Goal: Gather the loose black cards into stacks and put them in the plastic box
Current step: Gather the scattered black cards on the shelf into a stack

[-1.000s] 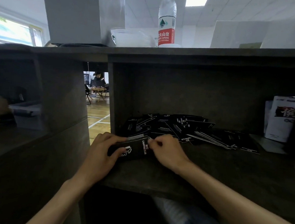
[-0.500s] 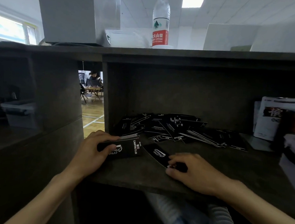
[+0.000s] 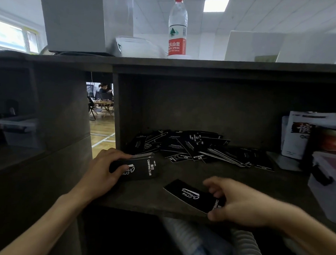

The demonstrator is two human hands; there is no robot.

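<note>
A heap of loose black cards with white print lies at the back of the dark shelf. My left hand grips a squared stack of black cards near the shelf's left wall. My right hand holds a single black card flat near the shelf's front edge, pinched at its right end. A clear plastic box with a black latch stands at the right edge of the shelf, partly cut off by the frame.
White printed packets lean at the back right. Another clear lidded box sits in the left compartment. A water bottle and a white container stand on the top board. A gap shows a room beyond.
My right hand left the stack, drew one card away and slid it toward the front right of the shelf. The left hand stayed on the stack.
</note>
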